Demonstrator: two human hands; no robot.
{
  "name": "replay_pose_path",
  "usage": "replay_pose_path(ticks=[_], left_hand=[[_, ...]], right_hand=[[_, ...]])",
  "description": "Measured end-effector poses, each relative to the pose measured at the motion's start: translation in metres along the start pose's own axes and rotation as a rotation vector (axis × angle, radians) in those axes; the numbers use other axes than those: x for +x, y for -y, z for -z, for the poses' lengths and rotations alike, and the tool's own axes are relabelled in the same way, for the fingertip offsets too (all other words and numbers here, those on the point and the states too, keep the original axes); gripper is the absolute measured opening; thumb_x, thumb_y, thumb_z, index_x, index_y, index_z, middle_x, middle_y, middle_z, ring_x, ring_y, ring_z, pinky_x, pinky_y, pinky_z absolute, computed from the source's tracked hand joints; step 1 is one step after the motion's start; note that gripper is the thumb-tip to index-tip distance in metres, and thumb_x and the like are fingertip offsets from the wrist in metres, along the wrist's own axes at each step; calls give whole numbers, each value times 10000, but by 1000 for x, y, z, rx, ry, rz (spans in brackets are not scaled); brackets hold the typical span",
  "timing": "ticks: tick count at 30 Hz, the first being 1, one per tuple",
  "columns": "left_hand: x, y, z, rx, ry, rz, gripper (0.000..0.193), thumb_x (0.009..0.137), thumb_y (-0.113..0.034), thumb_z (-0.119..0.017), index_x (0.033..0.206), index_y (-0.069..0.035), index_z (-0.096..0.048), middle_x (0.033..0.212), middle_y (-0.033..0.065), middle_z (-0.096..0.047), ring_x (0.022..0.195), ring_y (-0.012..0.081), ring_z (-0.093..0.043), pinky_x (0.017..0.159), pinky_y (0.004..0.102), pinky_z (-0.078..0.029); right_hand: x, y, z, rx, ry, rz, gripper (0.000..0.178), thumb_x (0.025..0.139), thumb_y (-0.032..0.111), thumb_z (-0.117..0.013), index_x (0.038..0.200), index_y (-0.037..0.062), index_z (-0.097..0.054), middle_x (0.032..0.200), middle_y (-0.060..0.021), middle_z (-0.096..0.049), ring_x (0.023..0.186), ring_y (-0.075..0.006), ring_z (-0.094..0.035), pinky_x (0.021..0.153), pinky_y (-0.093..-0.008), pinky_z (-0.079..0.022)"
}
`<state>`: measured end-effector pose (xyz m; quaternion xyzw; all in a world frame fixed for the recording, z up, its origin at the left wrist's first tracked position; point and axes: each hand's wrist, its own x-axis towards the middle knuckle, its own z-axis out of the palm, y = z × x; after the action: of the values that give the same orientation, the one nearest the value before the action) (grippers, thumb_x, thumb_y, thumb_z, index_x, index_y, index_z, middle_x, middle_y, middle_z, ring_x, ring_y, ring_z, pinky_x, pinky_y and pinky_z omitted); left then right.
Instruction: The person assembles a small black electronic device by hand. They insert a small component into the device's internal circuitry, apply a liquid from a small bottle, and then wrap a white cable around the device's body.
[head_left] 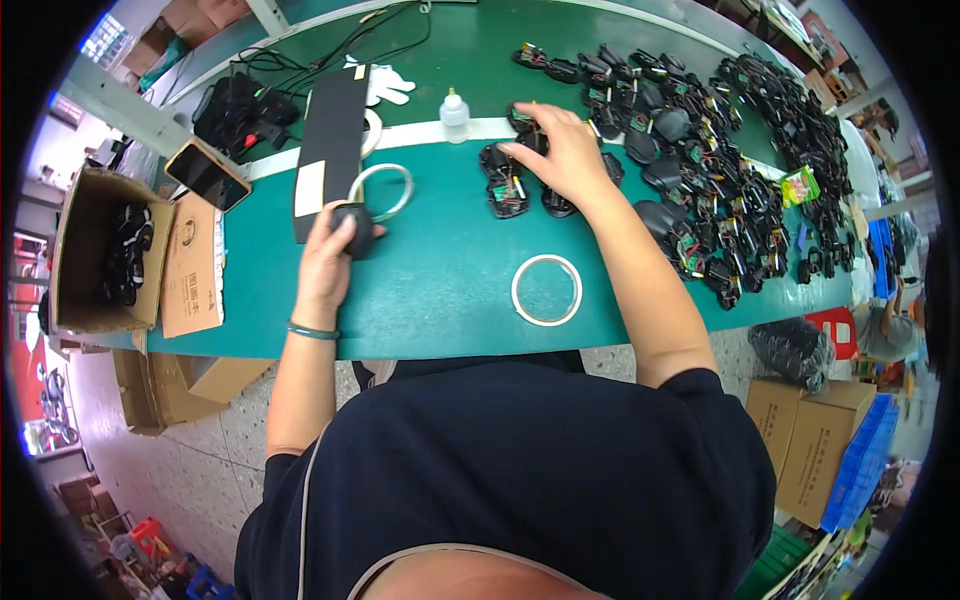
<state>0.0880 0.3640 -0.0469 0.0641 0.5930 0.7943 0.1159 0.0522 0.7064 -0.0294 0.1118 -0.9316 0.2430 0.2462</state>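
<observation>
My left hand (326, 250) is closed around a rounded black computer mouse (351, 231) by the near end of a long black box. Across the table, my right hand (568, 150) reaches over a small group of opened black mouse bodies (507, 187) with green circuit boards showing. Its thumb and index finger are spread apart; the other fingers partly hide the pieces beneath. A white tape roll (547, 290) lies flat between my arms, and another pale ring (385, 192) rests against the black box (331, 137). Beyond them stands a small squeeze bottle (454, 118).
Many more black mouse bodies (700, 180) cover the table's right side, with a green packet (799, 186) among them. At the left are a phone (208, 174), an open carton (85, 250) and a cardboard flap (192, 265). Cables (350, 45) and a white glove (388, 84) lie at the back.
</observation>
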Motion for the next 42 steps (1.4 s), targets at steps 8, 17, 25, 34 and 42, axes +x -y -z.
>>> replay_pose_path(ticks=[8,17,25,34,42], left_hand=[[-17,-22,-22,-90,189,-94,402,880,-281,-606,1149,-1,-500,1120,146,-509,931,270,-585,879,352,-446],[-25,-32,-113,-179,628,16,471,777,-354,-708,1024,-11,-502,1024,163,-487,806,297,-629,704,345,-501],[-25,-30,-134,-170,700,147,464,766,-362,-699,997,-8,-507,981,161,-491,760,268,-603,640,320,-501],[-35,-27,-101,-113,689,122,386,808,-257,-658,1066,-1,-530,1041,132,-517,924,197,-538,760,293,-492],[-41,-27,-94,-184,625,190,396,794,-254,-663,1061,8,-531,1047,141,-523,919,204,-553,729,307,-516]], right_hand=[[-49,1,12,-85,163,12,641,768,538,-669,1266,146,-570,1279,-177,-540,1232,-362,-457,1031,-475,-324],[-74,32,87,1073,86,-356,293,910,164,-607,1160,12,-618,1134,-100,-638,1054,-160,-594,912,-295,-459],[-118,56,112,900,111,-111,295,829,-22,-642,1119,-49,-599,999,-113,-660,872,-147,-633,791,-271,-490],[-102,87,104,776,203,-13,292,707,-49,-695,976,1,-595,811,-58,-662,682,-103,-628,649,-228,-464],[-96,91,97,703,274,-37,242,684,-20,-702,876,28,-563,678,-33,-630,638,-89,-602,600,-221,-442]])
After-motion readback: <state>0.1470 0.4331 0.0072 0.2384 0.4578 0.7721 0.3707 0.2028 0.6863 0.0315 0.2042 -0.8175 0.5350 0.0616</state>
